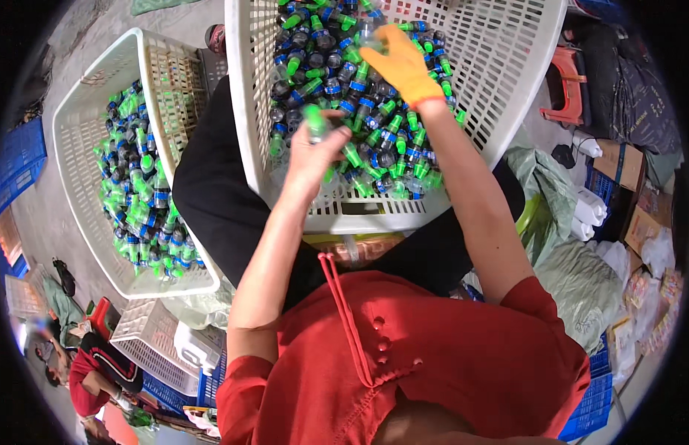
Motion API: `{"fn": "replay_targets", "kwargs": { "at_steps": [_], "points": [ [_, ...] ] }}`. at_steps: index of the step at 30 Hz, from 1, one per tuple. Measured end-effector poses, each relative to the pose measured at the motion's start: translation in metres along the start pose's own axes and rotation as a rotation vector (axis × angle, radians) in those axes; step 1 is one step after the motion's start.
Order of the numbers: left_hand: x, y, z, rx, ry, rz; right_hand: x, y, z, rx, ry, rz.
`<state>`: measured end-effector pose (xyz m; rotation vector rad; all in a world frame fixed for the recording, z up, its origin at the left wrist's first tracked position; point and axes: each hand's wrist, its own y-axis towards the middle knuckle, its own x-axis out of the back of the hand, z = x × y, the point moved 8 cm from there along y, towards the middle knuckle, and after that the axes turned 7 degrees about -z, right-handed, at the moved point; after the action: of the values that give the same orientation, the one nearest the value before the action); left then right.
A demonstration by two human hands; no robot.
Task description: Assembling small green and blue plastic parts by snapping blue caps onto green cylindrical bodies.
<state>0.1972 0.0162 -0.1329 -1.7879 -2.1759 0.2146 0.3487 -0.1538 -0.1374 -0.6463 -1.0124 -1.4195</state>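
My bare left hand (312, 157) is closed around a small bottle with a bright green cap (315, 120), blurred by motion, over the near left part of the large white basket (244, 96). Farther in, my right hand (403, 65) wears an orange glove. Its thumb and fingers are around a blurred, clear small bottle (369, 33). Under both hands lies a heap of small dark bottles (389, 137) with green caps and blue bands. The basket stands between my legs, tilted toward me.
A second white basket (70, 167), holding similar bottles, stands to my left. On the right are a red plastic stool (565, 85), a cardboard box (618, 163) and crumpled plastic sacks (581, 289). Another person in red (88, 378) is at the lower left, near a white crate (155, 334).
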Motion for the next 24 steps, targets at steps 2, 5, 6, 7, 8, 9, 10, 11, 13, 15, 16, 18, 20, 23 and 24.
{"fn": "replay_targets", "kwargs": {
  "at_steps": [2,5,6,7,8,9,10,11,13,15,16,18,20,23,24],
  "points": [
    [0.007,-0.019,0.021,0.539,-0.650,-0.021,0.036,-0.033,0.019,-0.289,0.695,0.187],
    [0.011,-0.030,0.014,0.536,-0.744,-0.045,0.089,-0.087,0.050,-0.205,0.514,0.383],
    [0.012,-0.032,0.011,0.533,-0.788,-0.057,0.104,-0.102,0.068,0.004,0.442,0.314],
    [0.011,-0.037,0.008,0.530,-0.829,-0.062,0.118,-0.115,0.083,0.206,0.364,0.237],
    [0.009,-0.043,0.003,0.521,-0.831,-0.059,0.122,-0.123,0.087,0.212,0.362,0.230],
    [0.006,-0.051,-0.002,0.507,-0.811,-0.045,0.128,-0.130,0.098,0.293,0.314,0.172],
    [0.003,-0.058,-0.007,0.492,-0.789,-0.033,0.133,-0.136,0.110,0.375,0.266,0.112],
    [0.001,-0.066,-0.012,0.477,-0.767,-0.021,0.137,-0.144,0.121,0.454,0.219,0.052],
    [-0.003,-0.081,-0.023,0.454,-0.741,-0.005,0.144,-0.159,0.132,0.534,0.169,-0.018],
    [0.008,-0.095,-0.050,0.188,-0.478,-0.080,0.140,-0.172,0.124,0.399,0.264,0.070],
    [0.012,-0.101,-0.064,0.056,-0.346,-0.118,0.137,-0.177,0.121,0.330,0.312,0.115],
    [0.017,-0.109,-0.076,-0.079,-0.214,-0.157,0.136,-0.183,0.120,0.264,0.361,0.157],
    [0.016,-0.116,-0.079,-0.197,-0.204,-0.105,0.143,-0.185,0.127,0.284,0.391,0.110],
    [0.019,-0.121,-0.084,-0.313,-0.195,-0.051,0.153,-0.186,0.139,0.309,0.432,0.042],
    [0.022,-0.116,-0.075,-0.202,-0.244,-0.055,0.156,-0.187,0.142,0.316,0.445,0.019]
  ]
}}
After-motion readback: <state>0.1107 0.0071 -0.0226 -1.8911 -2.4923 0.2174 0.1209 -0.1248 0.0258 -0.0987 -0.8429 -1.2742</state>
